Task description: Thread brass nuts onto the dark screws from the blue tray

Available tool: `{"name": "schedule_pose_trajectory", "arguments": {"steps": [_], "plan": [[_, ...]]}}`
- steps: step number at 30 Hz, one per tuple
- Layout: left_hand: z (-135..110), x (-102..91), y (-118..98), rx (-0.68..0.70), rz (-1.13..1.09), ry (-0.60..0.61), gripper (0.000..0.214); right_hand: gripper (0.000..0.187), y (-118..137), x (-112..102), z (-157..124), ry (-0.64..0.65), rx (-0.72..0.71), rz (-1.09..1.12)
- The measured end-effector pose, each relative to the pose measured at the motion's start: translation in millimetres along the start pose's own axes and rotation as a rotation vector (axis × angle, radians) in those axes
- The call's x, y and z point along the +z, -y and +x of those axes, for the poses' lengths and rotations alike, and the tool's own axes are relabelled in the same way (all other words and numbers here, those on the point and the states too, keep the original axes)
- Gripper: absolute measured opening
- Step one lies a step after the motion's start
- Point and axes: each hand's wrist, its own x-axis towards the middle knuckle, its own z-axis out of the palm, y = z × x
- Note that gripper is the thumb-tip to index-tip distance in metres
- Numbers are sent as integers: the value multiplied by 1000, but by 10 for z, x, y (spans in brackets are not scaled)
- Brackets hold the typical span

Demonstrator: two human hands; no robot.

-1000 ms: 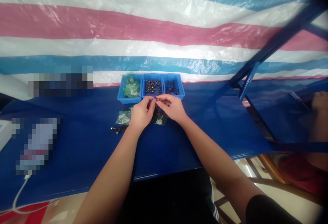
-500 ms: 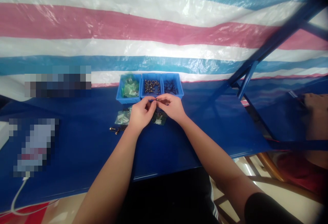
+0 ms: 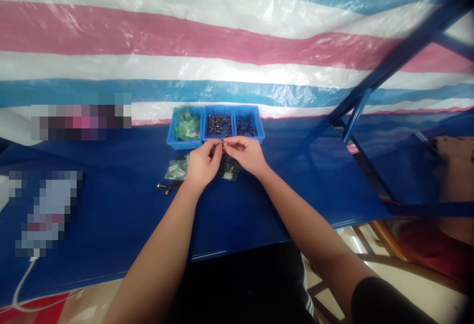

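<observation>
My left hand and my right hand meet fingertip to fingertip above the blue table, just in front of three small blue bins. Pinched in my right fingers is a small shiny metal part, too small to name closely. The left thumb and fingers are closed against it, and what they hold is mostly hidden. Below the hands lie a small clear bag with white pieces and another small bag. Left of them are a few loose dark screws with brass-coloured ends.
The left bin holds greenish plastic bags, the middle bin many small brass-and-dark metal parts, the right bin dark screws. A blurred-out device with a white cable lies left. A blue frame post and another person's arm are right.
Both hands stay together and have shifted very slightly left. The small metal part shows a little more between the fingertips. Bins and bags have not moved on the table.
</observation>
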Motion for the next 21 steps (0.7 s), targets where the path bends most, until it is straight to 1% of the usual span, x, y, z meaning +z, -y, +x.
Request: {"name": "schedule_pose_trajectory", "arguments": {"steps": [6, 9, 14, 21], "plan": [[1, 9, 3, -6, 12, 6, 30, 36, 62, -8, 2, 3, 38, 57], [-2, 22, 27, -1, 7, 4, 34, 37, 66, -4, 3, 12, 44, 101], [-4, 30, 45, 13, 10, 6, 33, 40, 59, 4, -1, 41, 68, 142], [-3, 31, 55, 8, 46, -6, 33, 38, 124, 18, -7, 42, 96, 191]]}}
